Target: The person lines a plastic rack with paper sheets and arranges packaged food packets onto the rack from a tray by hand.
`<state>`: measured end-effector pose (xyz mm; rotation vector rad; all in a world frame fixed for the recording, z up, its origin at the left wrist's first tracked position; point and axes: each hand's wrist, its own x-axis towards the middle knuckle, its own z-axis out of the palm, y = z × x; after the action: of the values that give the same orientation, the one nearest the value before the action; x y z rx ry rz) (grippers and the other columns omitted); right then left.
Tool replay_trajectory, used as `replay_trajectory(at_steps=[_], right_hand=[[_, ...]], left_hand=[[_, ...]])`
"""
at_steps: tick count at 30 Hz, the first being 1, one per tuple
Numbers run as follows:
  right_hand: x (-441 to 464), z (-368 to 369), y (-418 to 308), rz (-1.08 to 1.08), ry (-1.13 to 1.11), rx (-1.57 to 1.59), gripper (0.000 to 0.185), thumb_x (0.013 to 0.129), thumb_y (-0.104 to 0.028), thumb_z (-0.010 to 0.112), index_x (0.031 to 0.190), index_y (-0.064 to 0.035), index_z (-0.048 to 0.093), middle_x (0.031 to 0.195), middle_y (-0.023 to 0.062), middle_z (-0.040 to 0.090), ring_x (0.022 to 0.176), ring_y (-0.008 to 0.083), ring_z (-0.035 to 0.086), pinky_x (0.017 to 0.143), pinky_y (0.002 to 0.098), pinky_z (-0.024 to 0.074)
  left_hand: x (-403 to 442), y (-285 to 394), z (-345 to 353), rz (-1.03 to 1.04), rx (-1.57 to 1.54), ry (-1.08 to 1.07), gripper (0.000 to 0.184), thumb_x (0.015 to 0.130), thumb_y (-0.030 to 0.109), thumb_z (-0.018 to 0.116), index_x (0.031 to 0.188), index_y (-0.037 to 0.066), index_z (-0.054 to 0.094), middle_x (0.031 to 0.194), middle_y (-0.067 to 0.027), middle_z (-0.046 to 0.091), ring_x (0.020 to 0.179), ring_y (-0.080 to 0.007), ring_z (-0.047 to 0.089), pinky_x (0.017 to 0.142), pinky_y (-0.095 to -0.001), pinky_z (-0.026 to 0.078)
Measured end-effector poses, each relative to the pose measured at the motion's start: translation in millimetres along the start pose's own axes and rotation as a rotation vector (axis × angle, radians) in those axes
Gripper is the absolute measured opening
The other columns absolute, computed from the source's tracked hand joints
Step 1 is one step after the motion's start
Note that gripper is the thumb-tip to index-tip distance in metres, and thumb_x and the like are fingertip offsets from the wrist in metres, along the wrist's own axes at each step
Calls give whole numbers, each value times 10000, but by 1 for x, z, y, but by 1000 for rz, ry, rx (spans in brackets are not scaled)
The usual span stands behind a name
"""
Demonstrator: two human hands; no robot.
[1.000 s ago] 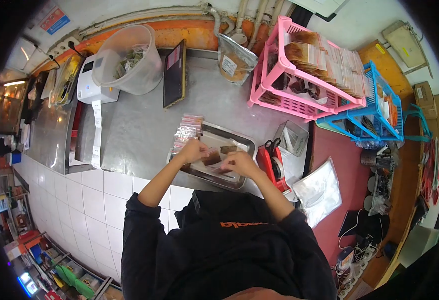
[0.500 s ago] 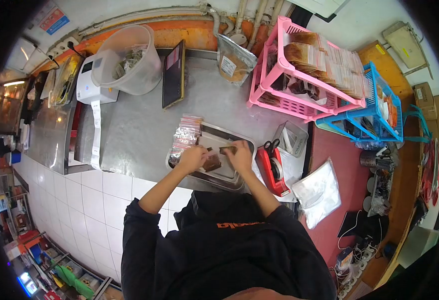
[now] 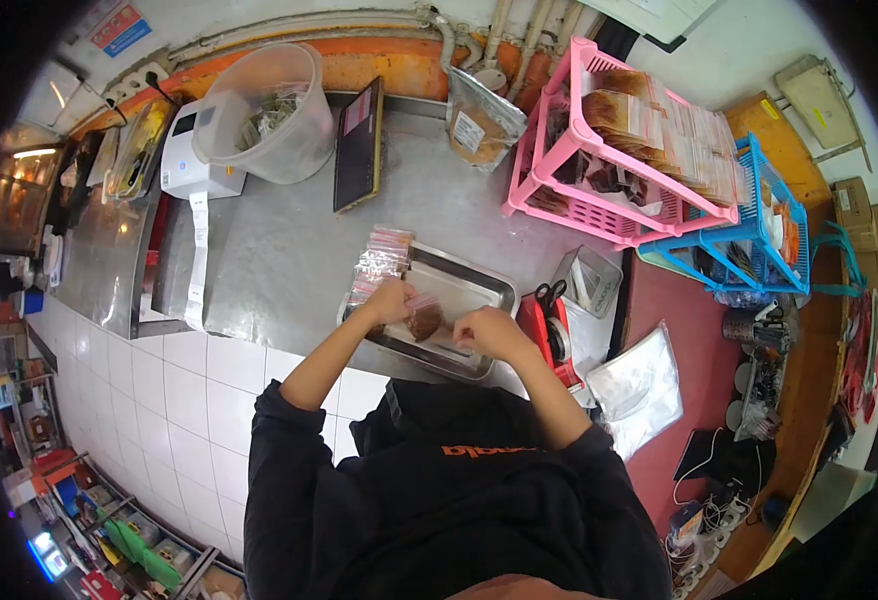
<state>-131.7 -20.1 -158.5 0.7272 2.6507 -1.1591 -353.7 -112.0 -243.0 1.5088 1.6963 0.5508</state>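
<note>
My left hand [image 3: 390, 301] pinches the top of a small zip-lock bag [image 3: 424, 319] with brown contents, held over the steel tray [image 3: 509, 292]. My right hand [image 3: 491, 333] is over the tray's right side, to the right of the bag and apart from it. Its fingers are curled together, and whatever they hold, if anything, is hidden. Several filled zip-lock bags [image 3: 383, 256] lie overlapping along the tray's left end, just beyond my left hand.
A red tape dispenser [image 3: 536, 326] with black scissors [image 3: 551, 293] sits right of the tray. Behind stand a tablet [image 3: 360, 150], a plastic tub [image 3: 311, 130], a label printer [image 3: 184, 170] and a standing pouch [image 3: 481, 135]. A pink rack [image 3: 624, 165] full of bags rises at the right.
My right hand has drawn away from the bag, slightly right and down. The small dark piece seen at its fingertips no longer shows. My left hand still holds the bag, now more fully visible.
</note>
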Motion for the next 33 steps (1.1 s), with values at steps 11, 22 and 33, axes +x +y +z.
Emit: replay_trajectory(at_steps=[11,22,33], right_hand=[[42,75,18,110,428,319,146,696,-157,714,754,-38,652,678,112,647,637,276,626,625,359,490],[-3,-66,-30,-239,419,-102,234,710,-165,680,864,-44,553,798,120,563,776,349,562,678,428,461],[9,-359,-36,-26,821,-237,238,838,-173,511,967,27,527,832,233,588,810,354,608,657,444,492]], left_hand=[[-14,33,0,-147,29,-65,173,671,209,646,777,73,659,725,-175,619,669,-323,605,604,-409,471],[5,152,-68,428,254,12,142,751,136,623,865,53,618,832,-137,604,820,-330,577,722,-412,462],[93,319,-212,722,-40,893,298,748,100,646,1037,62,582,1008,-82,550,869,-206,543,715,-302,445]])
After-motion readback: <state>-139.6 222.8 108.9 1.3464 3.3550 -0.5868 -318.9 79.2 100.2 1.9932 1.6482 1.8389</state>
